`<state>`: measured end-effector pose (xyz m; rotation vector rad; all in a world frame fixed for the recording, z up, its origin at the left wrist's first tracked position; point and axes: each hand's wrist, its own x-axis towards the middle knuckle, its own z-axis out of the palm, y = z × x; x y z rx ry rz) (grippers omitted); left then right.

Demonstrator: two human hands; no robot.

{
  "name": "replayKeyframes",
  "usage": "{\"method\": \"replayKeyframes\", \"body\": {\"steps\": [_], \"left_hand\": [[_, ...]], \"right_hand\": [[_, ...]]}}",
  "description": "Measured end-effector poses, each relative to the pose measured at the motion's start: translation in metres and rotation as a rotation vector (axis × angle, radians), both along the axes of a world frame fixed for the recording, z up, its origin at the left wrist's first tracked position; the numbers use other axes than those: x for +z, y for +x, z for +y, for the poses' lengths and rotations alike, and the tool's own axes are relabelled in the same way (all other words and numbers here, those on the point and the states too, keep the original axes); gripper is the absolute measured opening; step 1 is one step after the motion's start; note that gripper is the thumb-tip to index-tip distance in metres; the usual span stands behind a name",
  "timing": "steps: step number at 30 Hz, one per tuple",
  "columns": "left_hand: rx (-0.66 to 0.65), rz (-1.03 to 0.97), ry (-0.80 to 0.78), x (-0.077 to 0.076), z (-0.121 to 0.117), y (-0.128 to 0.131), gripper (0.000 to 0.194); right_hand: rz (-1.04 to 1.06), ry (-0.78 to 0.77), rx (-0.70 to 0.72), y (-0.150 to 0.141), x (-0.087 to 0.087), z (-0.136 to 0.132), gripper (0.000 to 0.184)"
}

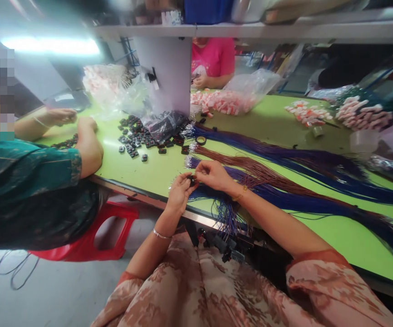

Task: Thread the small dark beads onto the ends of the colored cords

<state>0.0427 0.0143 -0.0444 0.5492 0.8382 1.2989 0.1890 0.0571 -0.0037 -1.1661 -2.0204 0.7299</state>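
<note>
A small black part (pixel 192 180) sits near the middle of the frame, just above the table's near edge. The left hand (pixel 179 193) has its fingers closed around it from the left, probably to steady so small a piece. The right hand (pixel 213 175) meets it from the other side, thumb and forefinger bent towards each other at its edge; I can't tell whether they pinch the part, a wire or nothing. Both hands are kept close together, I'd guess for fine control.

Just behind them, brown wires (pixel 235 163) and blue wires (pixel 295 203) run off towards the right of the frame. Their pale tips (pixel 189 149) are gathered at the left, near the hands, presumably for easy reach. A roll of tape (pixel 201 141) lies beside those tips. Left of centre, loose black pieces (pixel 133 134) spread over the green table (pixel 115 163) by a dark plastic bag (pixel 167 126), likely left within arm's length. Farther out, a co-worker's arm (pixel 89 150) rests at the left, and a person in pink (pixel 217 59) sits at upper centre.
</note>
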Motion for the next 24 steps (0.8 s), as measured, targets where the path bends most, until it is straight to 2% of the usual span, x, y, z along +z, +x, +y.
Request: {"method": "replayKeyframes", "body": {"steps": [6, 15, 24], "left_hand": [[-0.022, 0.007, -0.011, 0.000, 0.001, -0.002, 0.020], [-0.039, 0.034, -0.010, 0.001, 0.000, -0.003, 0.022], [-0.036, 0.052, -0.003, -0.001, 0.000, -0.003, 0.025]], "right_hand": [[-0.109, 0.146, 0.032, 0.008, -0.009, -0.016, 0.007], [-0.318, 0.237, 0.060, 0.008, -0.007, -0.019, 0.007], [-0.365, 0.240, 0.079, 0.008, -0.006, -0.020, 0.007]]}}
